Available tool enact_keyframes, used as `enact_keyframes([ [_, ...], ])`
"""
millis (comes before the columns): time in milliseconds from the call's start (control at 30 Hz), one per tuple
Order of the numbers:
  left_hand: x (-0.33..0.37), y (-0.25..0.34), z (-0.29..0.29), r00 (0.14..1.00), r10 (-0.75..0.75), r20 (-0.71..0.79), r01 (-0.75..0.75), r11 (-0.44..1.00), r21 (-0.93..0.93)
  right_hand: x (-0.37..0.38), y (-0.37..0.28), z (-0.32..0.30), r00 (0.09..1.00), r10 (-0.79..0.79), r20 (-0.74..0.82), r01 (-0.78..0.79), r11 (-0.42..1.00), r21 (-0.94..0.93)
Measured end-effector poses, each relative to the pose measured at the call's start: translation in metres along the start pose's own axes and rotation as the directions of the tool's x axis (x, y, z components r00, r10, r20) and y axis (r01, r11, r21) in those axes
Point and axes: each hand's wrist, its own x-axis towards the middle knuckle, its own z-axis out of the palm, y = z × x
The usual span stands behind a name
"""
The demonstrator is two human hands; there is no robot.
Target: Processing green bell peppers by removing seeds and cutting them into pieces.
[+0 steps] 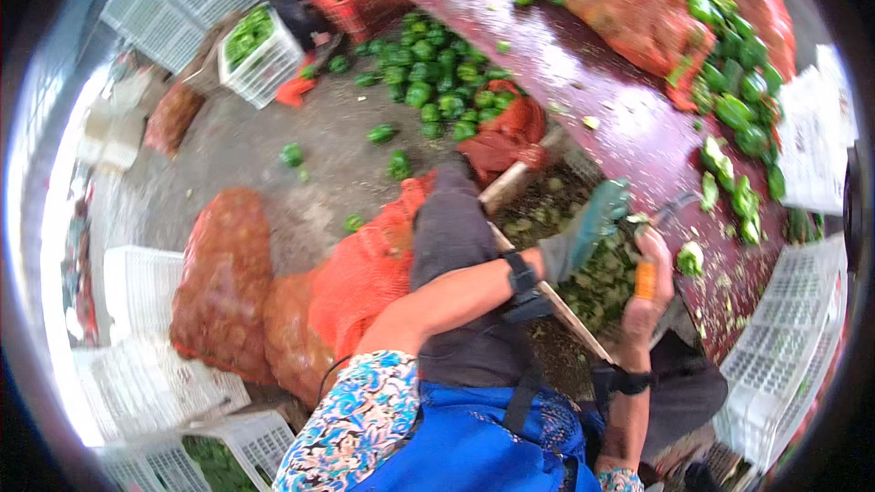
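My left hand (588, 226), in a grey and green glove, reaches over a bin of green trimmings (592, 290). Its fingers look stretched out, though slightly blurred. Close to its right, my bare right hand (650, 271) is closed on what looks like a knife (674, 210). An orange piece, apparently the handle, shows at the palm, and the grey blade points up and right over the dark red table (629, 123). A small pale-green scrap sits between the two hands; I cannot tell which hand touches it. Cut green pepper pieces (690, 258) lie on the table beside my right hand.
Green peppers (424, 68) are heaped on the floor ahead. Red mesh sacks (225, 282) stand at left, and another full sack (629, 9) lies on the table. More peppers (743, 82) cover the far right. White crates (788, 337) stand at right; a red crate (351, 5) is at the back.
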Motion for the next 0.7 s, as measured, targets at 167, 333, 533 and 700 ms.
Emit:
enact_keyframes([
  [167, 0.003, 0.049, 0.004, 0.985, 0.166, -0.042, -0.163, 0.985, 0.064, -0.007, 0.013, -0.024, 0.929, 0.368, -0.033, -0.362, 0.924, 0.128],
  [333, -0.008, 0.072, 0.007, 0.969, 0.241, -0.045, -0.234, 0.963, 0.137, -0.009, 0.021, -0.012, 0.938, 0.338, 0.077, -0.347, 0.912, 0.221],
  [533, -0.025, 0.162, 0.016, 0.917, 0.399, 0.007, -0.392, 0.898, 0.199, -0.015, 0.050, -0.007, 0.830, 0.523, 0.196, -0.558, 0.776, 0.293],
  [700, -0.098, 0.247, -0.037, 0.807, 0.584, -0.085, -0.563, 0.805, 0.185, -0.011, 0.055, -0.012, 0.854, 0.464, 0.237, -0.521, 0.755, 0.398],
])
